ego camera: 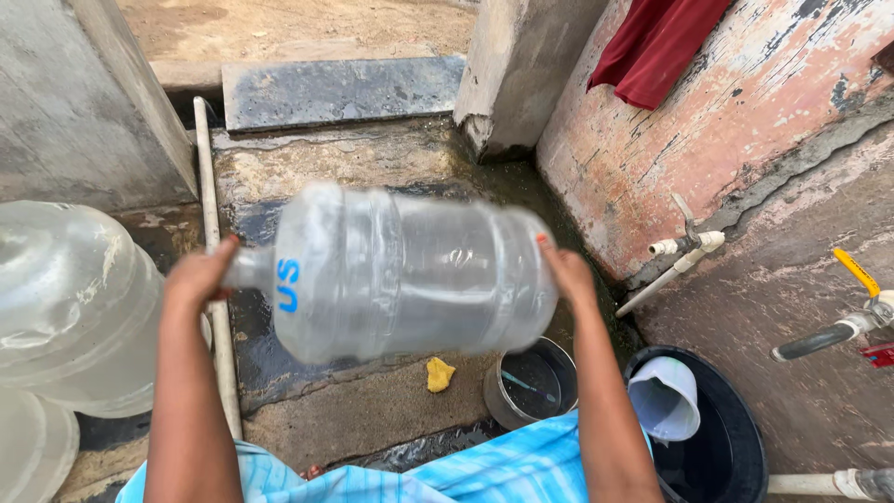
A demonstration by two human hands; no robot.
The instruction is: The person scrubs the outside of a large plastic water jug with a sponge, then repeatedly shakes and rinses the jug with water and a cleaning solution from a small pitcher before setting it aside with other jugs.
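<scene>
Lying sideways in the air above the wet floor (pixel 372 410), a clear water jug (pixel 410 270) looks empty; the left hand (pixel 197 278) is clamped on its neck, the right hand (pixel 566 272) pressed flat against its base. Below, a steel pot (pixel 533 382) holds dark water, and a black bucket (pixel 736 447) holds a white jug (pixel 663 399).

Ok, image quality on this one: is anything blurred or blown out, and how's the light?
Head view: the clear water jug is smeared by motion blur, as are the left hand at its neck and the right hand on its base; the tap, steel pot and yellow scrap stay sharp; daylight is soft, shadows weak, no harsh glare; straight edges bow slightly toward the frame edges.
</scene>
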